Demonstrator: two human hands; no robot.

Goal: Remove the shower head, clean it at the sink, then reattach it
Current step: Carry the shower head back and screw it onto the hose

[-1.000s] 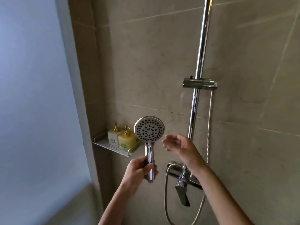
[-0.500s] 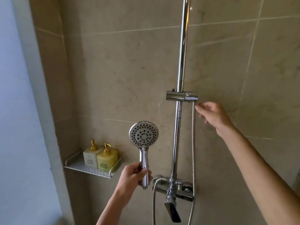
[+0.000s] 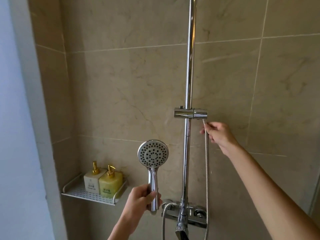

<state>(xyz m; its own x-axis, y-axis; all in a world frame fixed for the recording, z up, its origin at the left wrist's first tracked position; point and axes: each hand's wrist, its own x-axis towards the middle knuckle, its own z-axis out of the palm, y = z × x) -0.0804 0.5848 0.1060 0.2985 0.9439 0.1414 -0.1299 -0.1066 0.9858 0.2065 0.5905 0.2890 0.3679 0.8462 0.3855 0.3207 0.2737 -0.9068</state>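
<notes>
Hose [image 3: 206, 153] pinched by right hand [image 3: 218, 135] under holder [image 3: 190, 113]; left hand [image 3: 141, 199] grips shower head [image 3: 153, 154] lower left; misthreading risks leaks.

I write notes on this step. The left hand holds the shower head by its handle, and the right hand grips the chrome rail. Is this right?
Not quite. In the head view the right hand pinches the hose just under the holder, not the rail. The left hand does hold the shower head by its handle.
</notes>
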